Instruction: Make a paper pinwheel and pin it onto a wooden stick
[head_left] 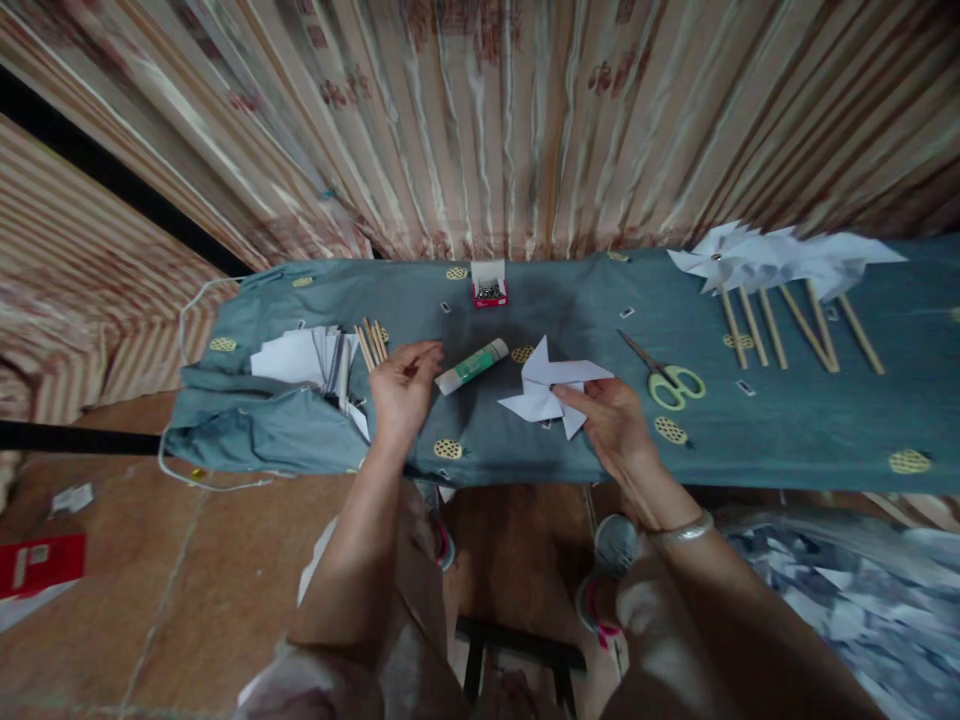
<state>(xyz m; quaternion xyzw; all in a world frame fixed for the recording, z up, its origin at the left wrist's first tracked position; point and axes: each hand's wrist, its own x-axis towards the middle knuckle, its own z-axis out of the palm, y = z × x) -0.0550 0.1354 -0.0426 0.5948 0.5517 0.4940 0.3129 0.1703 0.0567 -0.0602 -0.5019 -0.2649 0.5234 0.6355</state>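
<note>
My right hand (616, 415) pinches a white paper pinwheel (541, 398) near its middle, with the thumb on top. Its folded blades point outward above the cloth. My left hand (405, 385) hovers between the wooden sticks (371, 343) and a green-and-white glue stick (472, 366). The left fingers are drawn together in a pinch; whatever may be between them is too small to make out. Behind the glue stick stands a small red-and-white open box (490, 290) of tiny metal pins. Scissors with green handles (671, 385) lie to the right of the pinwheel.
Several finished pinwheels (780, 262) on wooden sticks lie at the right of the teal cloth-covered table (570, 300). A stack of white paper (296, 357) rests at the left. A clear bag of paper scraps (855, 590) stands below the right edge. A curtain (480, 130) hangs behind.
</note>
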